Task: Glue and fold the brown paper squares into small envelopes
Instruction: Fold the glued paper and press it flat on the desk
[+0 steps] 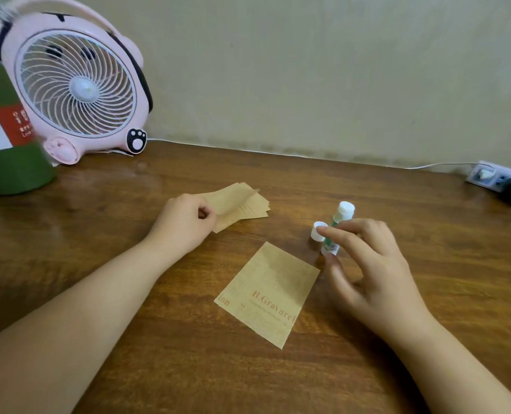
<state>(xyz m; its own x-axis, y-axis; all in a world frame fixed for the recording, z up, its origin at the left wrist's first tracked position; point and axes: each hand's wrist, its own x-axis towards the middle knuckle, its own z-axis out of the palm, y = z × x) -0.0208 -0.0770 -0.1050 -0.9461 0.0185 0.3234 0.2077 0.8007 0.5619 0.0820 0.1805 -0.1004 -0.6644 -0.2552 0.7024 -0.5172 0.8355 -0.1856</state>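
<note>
A: What sits around the work area?

B: At the far left a pink fan (pixel 75 85) with a white grille and a paw-print foot stands against the wall, and a green bottle (pixel 8 138) with a red and white label stands just in front of it, cut off by the frame edge. At the far right a power strip (pixel 500 179) lies by the wall with a white cable (pixel 278 152) running along the table's back edge.

A: And the papers?

B: A stack of brown paper squares (pixel 248 204) lies fanned out in the middle of the table. The left hand (pixel 185 222) covers its near corner, fingers curled, pinching the top sheet, which lifts and blurs. One printed paper square (pixel 267 294) lies flat on its own, nearer the person, between the two forearms.

A: The right hand?

B: The right hand (pixel 373 270) hovers with fingers spread and relaxed around a green glue stick (pixel 336 228) that has a white top. Whether the fingertips touch it I cannot tell. The hand hides its lower part. A white cap (pixel 318 231) stands just left of it.

A: The surface and room?

B: A dark wooden table (pixel 129 369), glossy with visible grain, set against a plain beige wall (pixel 308 70) with stains low down.
</note>
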